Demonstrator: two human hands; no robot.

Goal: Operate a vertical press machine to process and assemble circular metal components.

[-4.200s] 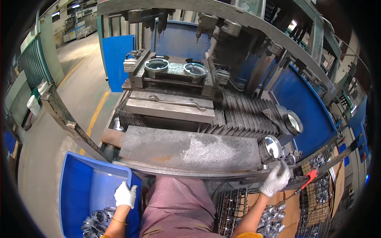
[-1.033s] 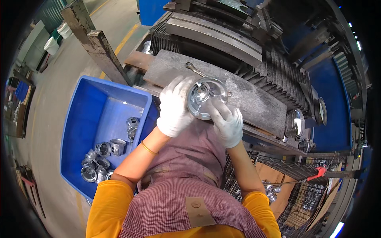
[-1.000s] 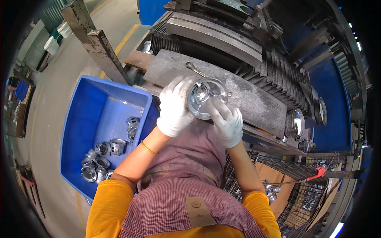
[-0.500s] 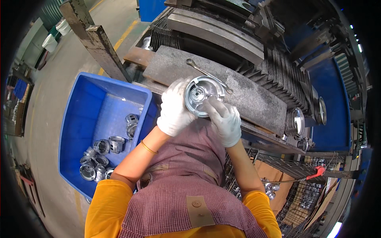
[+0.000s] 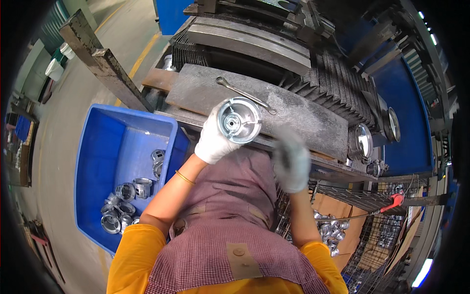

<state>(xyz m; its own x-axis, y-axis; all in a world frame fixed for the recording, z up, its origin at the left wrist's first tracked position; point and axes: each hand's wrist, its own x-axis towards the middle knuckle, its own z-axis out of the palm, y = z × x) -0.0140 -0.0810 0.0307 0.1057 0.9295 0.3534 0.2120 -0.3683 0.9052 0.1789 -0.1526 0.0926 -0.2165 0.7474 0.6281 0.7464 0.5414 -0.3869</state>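
My left hand (image 5: 214, 138), in a white glove, grips a round silver metal housing (image 5: 240, 120) with its hollow side facing up toward me. Inside the part a central hub and several ribs show. Off to the right of it, my gloved right hand (image 5: 291, 160) is smeared by motion and apart from the housing; its fingers cannot be made out. Just beyond the housing, a ring spanner (image 5: 245, 95) lies on a grey metal plate (image 5: 313, 125).
A blue plastic bin (image 5: 83, 166) at my left holds several similar metal parts (image 5: 117, 210). On the right, a wire mesh basket (image 5: 382, 240) contains cardboard and more metal parts (image 5: 334, 232). Dark bellows (image 5: 342, 88) and a steel bar (image 5: 249, 46) stand behind the plate.
My right hand has let go of the housing and moved right and down. The left hand still holds the housing, now turned slightly. The whole view has shifted a little.
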